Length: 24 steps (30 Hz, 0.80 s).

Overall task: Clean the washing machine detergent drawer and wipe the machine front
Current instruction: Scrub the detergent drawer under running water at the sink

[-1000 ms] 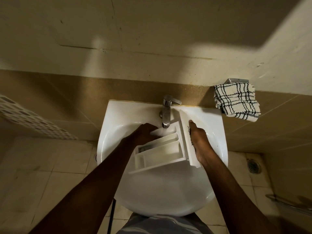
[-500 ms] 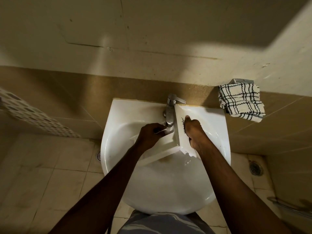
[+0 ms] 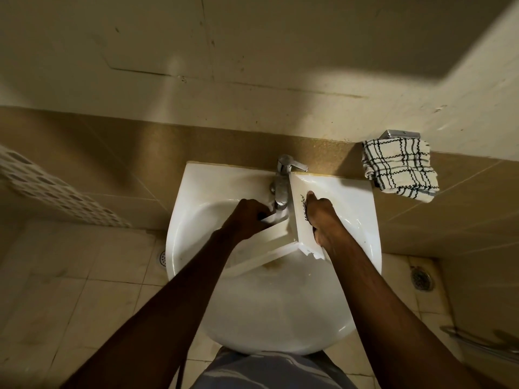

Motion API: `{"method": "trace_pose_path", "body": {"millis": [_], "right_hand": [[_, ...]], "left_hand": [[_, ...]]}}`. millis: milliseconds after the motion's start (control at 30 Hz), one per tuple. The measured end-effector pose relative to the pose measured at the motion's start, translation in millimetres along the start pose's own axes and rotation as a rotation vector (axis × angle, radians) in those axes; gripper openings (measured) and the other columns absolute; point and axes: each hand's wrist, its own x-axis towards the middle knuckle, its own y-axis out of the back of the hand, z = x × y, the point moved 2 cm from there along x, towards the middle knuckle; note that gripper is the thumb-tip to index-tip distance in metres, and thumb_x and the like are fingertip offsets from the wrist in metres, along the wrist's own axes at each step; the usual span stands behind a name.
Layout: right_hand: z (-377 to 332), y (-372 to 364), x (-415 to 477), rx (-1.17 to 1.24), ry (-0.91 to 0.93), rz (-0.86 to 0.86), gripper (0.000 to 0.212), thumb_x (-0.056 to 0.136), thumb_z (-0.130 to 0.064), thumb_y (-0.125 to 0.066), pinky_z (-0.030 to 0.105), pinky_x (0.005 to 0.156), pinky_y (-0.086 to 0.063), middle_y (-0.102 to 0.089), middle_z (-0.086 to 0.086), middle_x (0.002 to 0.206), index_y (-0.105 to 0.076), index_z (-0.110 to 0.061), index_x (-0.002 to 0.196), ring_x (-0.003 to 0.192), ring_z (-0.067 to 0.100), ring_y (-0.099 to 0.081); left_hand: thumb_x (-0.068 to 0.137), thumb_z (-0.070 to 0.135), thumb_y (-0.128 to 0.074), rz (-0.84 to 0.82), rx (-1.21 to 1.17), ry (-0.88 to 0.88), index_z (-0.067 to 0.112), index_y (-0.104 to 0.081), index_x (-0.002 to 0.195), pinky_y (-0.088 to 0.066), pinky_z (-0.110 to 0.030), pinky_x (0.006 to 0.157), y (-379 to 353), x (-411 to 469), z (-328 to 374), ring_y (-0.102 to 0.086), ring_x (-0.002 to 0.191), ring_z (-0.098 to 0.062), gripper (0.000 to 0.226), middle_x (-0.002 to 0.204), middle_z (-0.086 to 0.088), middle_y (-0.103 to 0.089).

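Note:
A white detergent drawer (image 3: 269, 242) is held tilted over the white sink (image 3: 280, 304), its rear end just under the chrome tap (image 3: 282, 182). The drawer's front panel (image 3: 300, 217) faces up and right and carries dark lettering. My left hand (image 3: 248, 217) grips the drawer's rear end beside the spout. My right hand (image 3: 323, 220) clasps the front panel, thumb lying along it. The compartments are turned away from me. Whether water runs from the tap I cannot tell.
A black-and-white checked cloth (image 3: 400, 169) hangs on a metal holder on the wall right of the sink. Tiled floor with drains lies at left (image 3: 163, 258) and right (image 3: 421, 279). A perforated white panel (image 3: 56, 189) is at the left. A metal bar (image 3: 477, 341) is at the lower right.
The drawer has been tipped over and pushed toward the tap; its open compartments, visible a second ago, now face away. Both hands moved up with it.

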Motion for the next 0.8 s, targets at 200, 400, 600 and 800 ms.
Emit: {"method": "trace_pose_path", "body": {"millis": [200, 400, 600, 800], "right_hand": [[1, 0, 2, -0.028, -0.013, 0.004, 0.029, 0.105, -0.038, -0.036, 0.035, 0.077, -0.046, -0.056, 0.007, 0.094, -0.049, -0.013, 0.110, 0.080, 0.022, -0.056], [6, 0, 4, -0.016, -0.001, 0.018, 0.029, 0.105, -0.039, -0.037, 0.037, 0.082, -0.051, -0.058, 0.005, 0.086, -0.049, -0.013, 0.105, 0.086, 0.024, -0.059], [5, 0, 4, -0.027, 0.022, 0.041, 0.028, 0.105, -0.038, -0.036, 0.037, 0.084, -0.050, -0.058, 0.005, 0.092, -0.049, -0.014, 0.106, 0.089, 0.024, -0.058], [9, 2, 9, -0.040, 0.023, 0.035, 0.034, 0.104, -0.041, -0.039, 0.040, 0.092, -0.052, -0.059, 0.007, 0.092, -0.053, -0.010, 0.109, 0.094, 0.027, -0.061]], "left_hand": [[0.074, 0.014, -0.086, 0.189, -0.369, 0.075, 0.001, -0.078, 0.098, -0.048, -0.021, 0.084, -16, -12, -1, -0.068, 0.086, -0.011, 0.029, 0.096, -0.010, -0.076], [0.082, 0.012, -0.079, -0.063, 0.131, 0.012, 0.001, -0.074, 0.111, -0.040, -0.020, 0.084, 1, -10, -23, -0.065, 0.106, -0.030, 0.031, 0.111, -0.018, -0.072], [0.076, 0.020, -0.085, 0.203, -0.181, 0.009, 0.002, -0.079, 0.088, -0.037, -0.003, 0.067, -14, -5, 17, -0.064, 0.075, -0.010, 0.023, 0.084, -0.011, -0.076], [0.076, 0.010, -0.084, 0.091, -0.079, 0.026, 0.000, -0.076, 0.102, -0.042, -0.014, 0.080, -7, -16, -17, -0.064, 0.090, -0.015, 0.030, 0.099, -0.013, -0.075]]}}
